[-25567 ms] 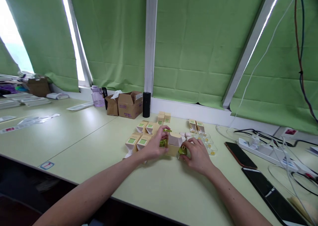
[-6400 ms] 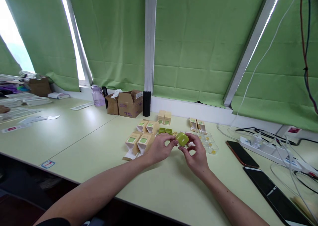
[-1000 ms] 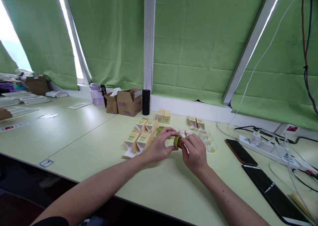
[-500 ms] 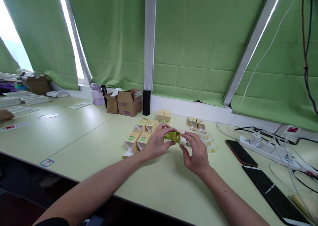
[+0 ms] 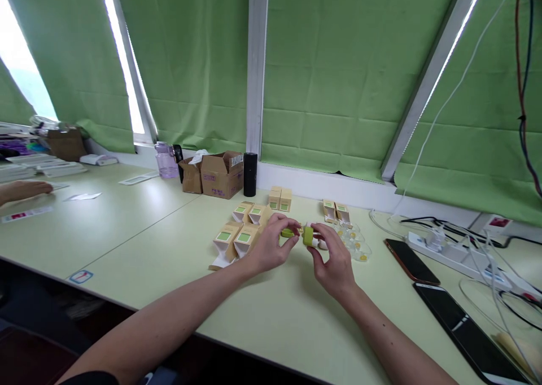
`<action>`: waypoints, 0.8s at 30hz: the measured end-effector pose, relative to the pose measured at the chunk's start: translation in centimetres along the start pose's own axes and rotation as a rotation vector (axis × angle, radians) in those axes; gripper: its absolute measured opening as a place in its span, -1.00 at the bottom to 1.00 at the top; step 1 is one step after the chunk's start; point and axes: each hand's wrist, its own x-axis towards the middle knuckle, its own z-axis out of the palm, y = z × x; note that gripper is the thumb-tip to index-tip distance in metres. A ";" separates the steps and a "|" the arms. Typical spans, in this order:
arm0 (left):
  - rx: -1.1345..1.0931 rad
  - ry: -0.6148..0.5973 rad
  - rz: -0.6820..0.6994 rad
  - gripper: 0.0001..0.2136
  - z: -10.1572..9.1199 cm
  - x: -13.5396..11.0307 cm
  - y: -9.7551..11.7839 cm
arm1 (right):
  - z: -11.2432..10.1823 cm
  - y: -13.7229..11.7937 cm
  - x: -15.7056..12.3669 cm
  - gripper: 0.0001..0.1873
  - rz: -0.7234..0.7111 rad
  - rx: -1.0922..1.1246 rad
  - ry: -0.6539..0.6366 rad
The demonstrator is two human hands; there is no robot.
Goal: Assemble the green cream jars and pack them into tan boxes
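Over the table, my left hand point(image 5: 271, 245) has its fingers closed around a yellow-green plastic part point(image 5: 287, 233). Thumb and fingers of my right hand point(image 5: 334, 263) grip a green plastic piece point(image 5: 307, 236), with a bit of white next to it. The two green pieces are held close, end towards end; whether they touch I cannot make out. Small open cartons point(image 5: 226, 237) with green labels stand left of my left hand. Clear plastic pieces with yellow centres point(image 5: 359, 246) lie beyond my right hand, partly hidden by it.
Two phones, a nearer one point(image 5: 461, 328) and a farther one point(image 5: 410, 259), lie at right by a power strip point(image 5: 457, 255) with tangled cables. Cardboard boxes point(image 5: 221, 176), a black cylinder point(image 5: 249, 174) and a purple bottle point(image 5: 166, 160) stand behind. Another person's hand point(image 5: 25, 190) rests far left.
The green piece at my right hand now sits apart from the one in my left; a white cylinder showed there before. Another person's hand has come in at the far left.
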 end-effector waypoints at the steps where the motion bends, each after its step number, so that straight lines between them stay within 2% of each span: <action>1: 0.008 -0.004 -0.038 -0.87 0.0 0.0 -0.1 | 0.0 0.0 0.0 -0.46 -0.002 0.004 0.002; 7: 0.013 -0.050 -0.162 -0.87 0.5 0.0 -0.3 | 0.3 0.0 -0.2 -0.47 -0.017 -0.006 0.001; 24: -0.018 -0.041 -0.200 -0.83 0.6 0.3 0.6 | 0.3 0.2 -0.3 -0.49 -0.011 0.004 -0.006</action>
